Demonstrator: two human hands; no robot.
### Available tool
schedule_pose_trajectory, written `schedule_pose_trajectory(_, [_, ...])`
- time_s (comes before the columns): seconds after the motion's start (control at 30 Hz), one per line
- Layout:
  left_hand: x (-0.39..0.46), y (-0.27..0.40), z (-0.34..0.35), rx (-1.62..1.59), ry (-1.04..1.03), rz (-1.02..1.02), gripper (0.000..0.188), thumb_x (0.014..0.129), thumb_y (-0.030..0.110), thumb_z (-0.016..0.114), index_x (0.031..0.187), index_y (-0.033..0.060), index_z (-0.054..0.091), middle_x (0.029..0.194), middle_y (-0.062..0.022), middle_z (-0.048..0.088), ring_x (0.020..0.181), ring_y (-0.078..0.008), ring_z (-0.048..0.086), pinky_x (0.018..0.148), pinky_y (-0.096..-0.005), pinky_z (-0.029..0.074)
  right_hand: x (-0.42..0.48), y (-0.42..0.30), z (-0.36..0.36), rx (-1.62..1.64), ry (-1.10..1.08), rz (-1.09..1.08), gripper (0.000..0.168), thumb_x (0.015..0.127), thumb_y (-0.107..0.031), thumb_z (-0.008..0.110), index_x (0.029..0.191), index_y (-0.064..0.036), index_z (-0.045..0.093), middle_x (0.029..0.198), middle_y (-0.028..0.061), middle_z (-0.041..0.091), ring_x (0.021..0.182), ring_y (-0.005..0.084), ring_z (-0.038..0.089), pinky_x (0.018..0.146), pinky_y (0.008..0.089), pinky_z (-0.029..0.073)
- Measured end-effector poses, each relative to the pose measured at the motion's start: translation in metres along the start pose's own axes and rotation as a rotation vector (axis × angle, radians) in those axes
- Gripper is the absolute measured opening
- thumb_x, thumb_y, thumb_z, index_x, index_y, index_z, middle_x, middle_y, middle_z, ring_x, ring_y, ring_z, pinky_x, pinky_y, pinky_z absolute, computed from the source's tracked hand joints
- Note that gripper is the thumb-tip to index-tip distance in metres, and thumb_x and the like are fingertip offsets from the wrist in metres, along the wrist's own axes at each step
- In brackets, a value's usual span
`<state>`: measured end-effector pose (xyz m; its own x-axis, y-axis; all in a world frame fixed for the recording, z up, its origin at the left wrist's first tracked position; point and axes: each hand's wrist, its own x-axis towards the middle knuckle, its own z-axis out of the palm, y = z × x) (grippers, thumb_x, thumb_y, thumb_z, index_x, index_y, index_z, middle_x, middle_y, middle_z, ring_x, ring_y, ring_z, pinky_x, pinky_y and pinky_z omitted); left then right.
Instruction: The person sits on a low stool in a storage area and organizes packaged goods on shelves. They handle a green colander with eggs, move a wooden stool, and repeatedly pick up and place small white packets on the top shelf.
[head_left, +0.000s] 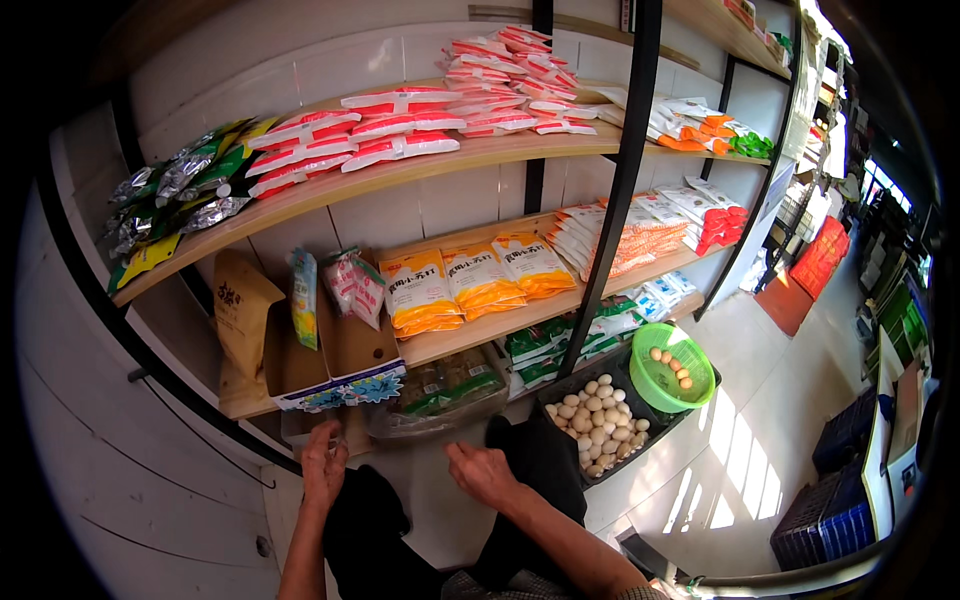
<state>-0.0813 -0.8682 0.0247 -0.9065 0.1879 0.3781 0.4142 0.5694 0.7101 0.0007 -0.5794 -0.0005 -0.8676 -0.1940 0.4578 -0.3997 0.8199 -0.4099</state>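
My left hand (324, 463) is raised with bent fingers in front of a clear plastic bin (294, 426) at floor level; whether it touches the bin cannot be told. With its fingers curled together, my right hand (480, 469) hangs just below the front of a larger clear bin (442, 424). Nothing shows in the right hand. Packets with green parts (442, 394) lie inside this larger bin. Above my left hand, an open cardboard display box (296, 371) sits on the lower wooden shelf, holding an upright yellow-and-blue pouch (304, 300) and pink-and-white bags (356, 289).
A black metal post (611, 217) rises in front of the wooden shelves. Yellow-and-white packets (476, 281) and a brown paper bag (244, 311) stand on the lower shelf; red-and-white bags (405, 124) are stacked above. At floor right, a black crate holds eggs (596, 424) beside a green basket (652, 390).
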Motion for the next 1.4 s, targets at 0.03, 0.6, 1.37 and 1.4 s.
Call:
schedule_pose_trajectory(0.03, [0.0, -0.002, 0.001, 0.001, 0.017, 0.02, 0.033, 0.088, 0.004, 0.06, 0.121, -0.0015, 0.06, 0.118, -0.0165, 0.062, 0.105, -0.0299, 0.063, 0.087, -0.0368, 0.053, -0.001, 0.0, -0.001, 0.003, 0.002, -0.001, 0.014, 0.085, -0.007, 0.062, 0.096, -0.003, 0.056, 0.08, 0.0147, 0.061, 0.068, 0.0349, 0.066, 0.057, 0.0446, 0.054])
schedule_pose_trajectory(0.6, [0.001, 0.0, -0.004, -0.007, -0.008, 0.052, 0.026, 0.087, 0.005, 0.06, 0.112, -0.002, 0.062, 0.109, -0.0171, 0.063, 0.095, -0.0312, 0.065, 0.079, -0.0364, 0.054, 0.017, 0.007, -0.065, 0.301, 0.063, 0.177, 0.028, 0.089, -0.014, 0.063, 0.117, -0.008, 0.061, 0.1, 0.016, 0.069, 0.087, 0.0361, 0.068, 0.073, 0.0425, 0.055])
schedule_pose_trajectory(1.37, [0.079, 0.027, 0.133, -0.256, -0.42, 0.068, 0.022, 0.087, 0.007, 0.066, 0.109, 0.0035, 0.065, 0.101, -0.0142, 0.066, 0.085, -0.0303, 0.068, 0.073, -0.0376, 0.055, 0.417, 0.112, -0.405, -0.415, 0.485, 0.011, 0.085, 0.079, -0.047, 0.072, 0.146, -0.003, 0.044, 0.144, 0.0231, 0.051, 0.132, 0.0363, 0.05, 0.11, 0.0417, 0.039])
schedule_pose_trajectory(1.4, [0.081, 0.032, 0.133, -0.329, -0.414, 0.069, 0.022, 0.087, 0.007, 0.066, 0.109, 0.0038, 0.065, 0.099, -0.0148, 0.066, 0.084, -0.0313, 0.068, 0.073, -0.0383, 0.054, 0.425, 0.117, -0.405, -0.391, 0.474, 0.022, 0.087, 0.078, -0.047, 0.072, 0.147, -0.004, 0.043, 0.145, 0.0232, 0.049, 0.133, 0.0368, 0.049, 0.111, 0.0423, 0.038])
